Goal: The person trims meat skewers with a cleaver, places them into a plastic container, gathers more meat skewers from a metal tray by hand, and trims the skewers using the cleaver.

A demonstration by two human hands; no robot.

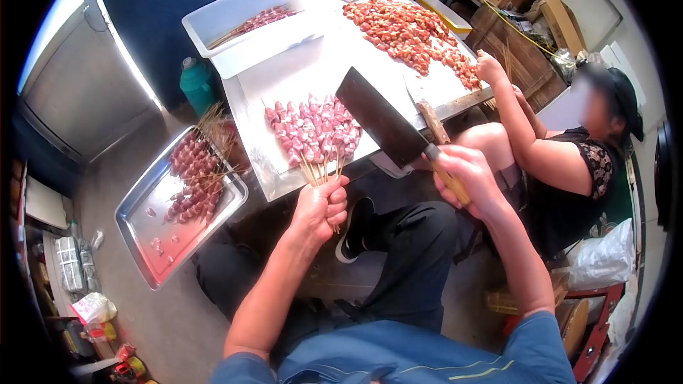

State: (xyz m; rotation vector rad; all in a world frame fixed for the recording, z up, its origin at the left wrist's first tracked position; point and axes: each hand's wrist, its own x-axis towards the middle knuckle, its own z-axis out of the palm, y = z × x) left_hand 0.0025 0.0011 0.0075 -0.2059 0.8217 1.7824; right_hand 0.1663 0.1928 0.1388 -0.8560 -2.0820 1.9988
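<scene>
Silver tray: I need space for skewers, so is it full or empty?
Partly full: meat skewers lie in the silver tray, its near end mostly bare.

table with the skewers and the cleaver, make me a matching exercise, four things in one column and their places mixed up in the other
1. dark-bladed cleaver with wooden handle
2. pink meat skewers on thin wooden sticks
3. white plastic tub
4. shiny metal tray

A. beside the table, with dark red skewers on it
B. in the right hand
C. on the table, with skewers inside
D. sticks in the left hand

Pairs: 1-B, 2-D, 3-C, 4-A
</scene>
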